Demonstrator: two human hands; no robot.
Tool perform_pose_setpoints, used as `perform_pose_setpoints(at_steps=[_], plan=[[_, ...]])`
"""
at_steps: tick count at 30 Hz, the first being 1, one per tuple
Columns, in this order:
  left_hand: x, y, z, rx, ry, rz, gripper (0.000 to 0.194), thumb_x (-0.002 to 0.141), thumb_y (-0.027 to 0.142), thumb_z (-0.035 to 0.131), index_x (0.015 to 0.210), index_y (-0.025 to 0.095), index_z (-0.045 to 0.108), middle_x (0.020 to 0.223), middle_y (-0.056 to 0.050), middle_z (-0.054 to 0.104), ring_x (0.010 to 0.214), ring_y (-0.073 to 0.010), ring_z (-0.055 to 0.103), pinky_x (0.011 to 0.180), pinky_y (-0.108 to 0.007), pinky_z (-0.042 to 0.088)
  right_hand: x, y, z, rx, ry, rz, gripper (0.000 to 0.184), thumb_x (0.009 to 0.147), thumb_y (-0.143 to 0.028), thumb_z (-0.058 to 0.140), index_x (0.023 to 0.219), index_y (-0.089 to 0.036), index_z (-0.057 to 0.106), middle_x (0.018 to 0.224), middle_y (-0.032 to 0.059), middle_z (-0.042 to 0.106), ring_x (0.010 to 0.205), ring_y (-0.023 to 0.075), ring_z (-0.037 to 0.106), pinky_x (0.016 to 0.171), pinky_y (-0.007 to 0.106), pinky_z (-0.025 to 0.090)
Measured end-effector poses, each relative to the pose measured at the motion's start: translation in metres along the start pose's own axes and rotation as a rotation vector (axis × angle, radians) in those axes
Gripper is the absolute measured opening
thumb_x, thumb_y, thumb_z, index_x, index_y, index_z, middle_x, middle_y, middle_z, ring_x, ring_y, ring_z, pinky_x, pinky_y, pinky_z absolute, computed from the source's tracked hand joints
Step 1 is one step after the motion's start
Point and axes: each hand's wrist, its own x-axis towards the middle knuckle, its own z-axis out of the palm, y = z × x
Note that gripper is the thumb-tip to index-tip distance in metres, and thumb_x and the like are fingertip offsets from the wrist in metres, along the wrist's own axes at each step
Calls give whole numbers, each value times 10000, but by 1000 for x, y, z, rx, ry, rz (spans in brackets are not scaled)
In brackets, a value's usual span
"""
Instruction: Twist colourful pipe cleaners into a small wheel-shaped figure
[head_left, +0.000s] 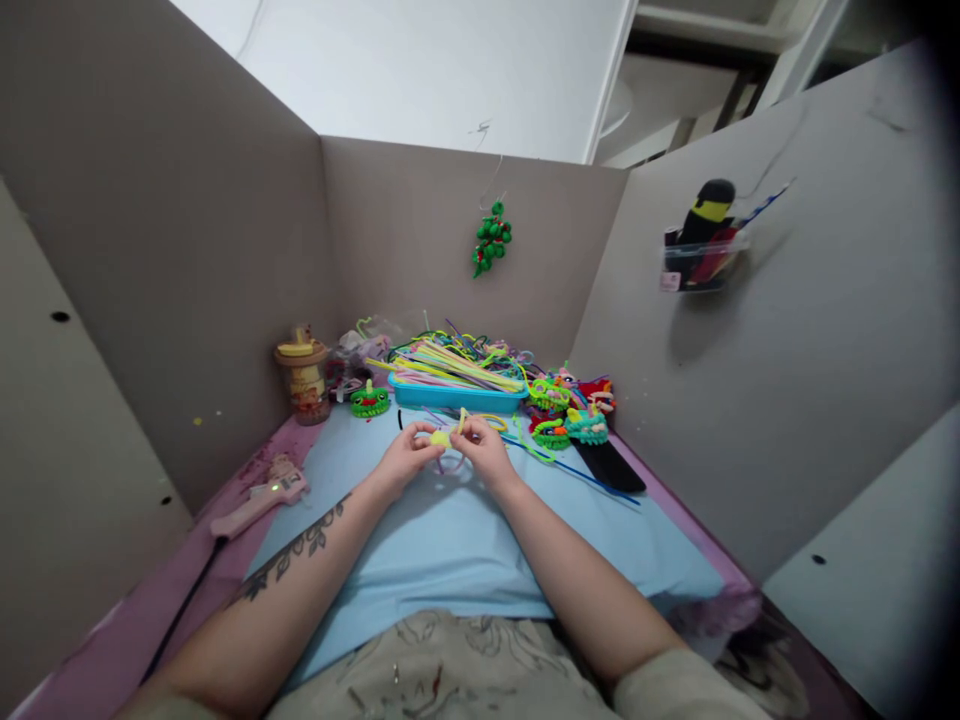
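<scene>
Over the light blue cloth, both hands meet at a small yellow pipe cleaner piece. My left hand pinches its left side between thumb and fingers. From the other side, my right hand grips it too, with a pale yellow stem end poking up by the fingertips. A light purple loop shows just below the fingers; I cannot tell whether it is joined to the yellow piece. Beyond the hands lie loose pipe cleaners, among them a long blue one.
Behind the hands stands a blue tray heaped with pipe cleaners. Colourful fuzzy figures crowd its right, beside a black flat object. A green figure, a lidded cup and a corded pink glue gun are at left. Grey panels enclose the table.
</scene>
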Motion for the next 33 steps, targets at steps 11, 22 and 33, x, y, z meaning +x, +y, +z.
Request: perform_pose_setpoints(at_steps=[11, 22, 33], plan=[[-4, 3, -3, -36, -219, 20, 460, 605, 324, 756, 933, 186, 466, 643, 42, 594, 571, -110, 573, 538, -198, 380, 4, 12, -3, 130, -86, 149, 167, 627, -349, 713, 656, -197, 650, 1167, 81, 488, 1163, 241, 447, 954, 340, 339], [0, -4, -7, 105, -206, 95, 448, 632, 320, 728, 978, 176, 482, 697, 27, 570, 579, -97, 546, 561, -213, 405, 5, 19, -3, -8, -198, 181, 177, 673, -361, 655, 639, -190, 627, 1228, 91, 491, 1186, 253, 434, 999, 396, 280], [4, -10, 0, 205, 96, 217, 452, 620, 328, 708, 982, 156, 500, 689, 1, 619, 539, -97, 533, 525, -215, 391, 9, 27, -3, 92, 43, 136, 266, 725, -430, 588, 630, -183, 613, 1016, 60, 602, 1043, 227, 504, 925, 345, 351]])
